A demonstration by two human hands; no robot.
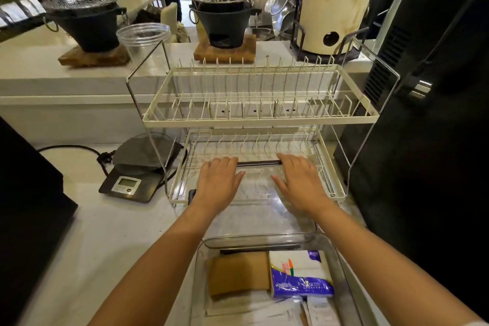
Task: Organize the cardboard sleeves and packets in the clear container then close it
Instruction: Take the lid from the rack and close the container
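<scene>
1. Both arms reach forward over the white counter (111, 233) to a clear lid (258, 193) that lies partly on the lower tier of a 2-tier white wire dish rack (262, 114).
2. The left hand (218, 184) lies palm down on the lid's left part, fingers spread and flat, closed on nothing.
3. The right hand (300, 184) lies palm down on the lid's right part, likewise flat with fingers apart.
4. Between the 2 sets of fingertips, a dark strip (258, 163) runs along the lid's far edge.
5. The clear container (341, 272) stands uncovered at the near edge of the counter, just in front of the rack.
6. Inside it, brown cardboard sleeves (236, 274) lie at the left, and a white and purple tissue packet (300, 274) lies just beside them at the right.
7. Nearer the camera, more white packets (321, 311) sit in the container; their details are unclear.
8. A digital scale (129, 185) with a grey cloth on it sits left of the rack.
9. A black machine (434, 114) stands at the right.
</scene>
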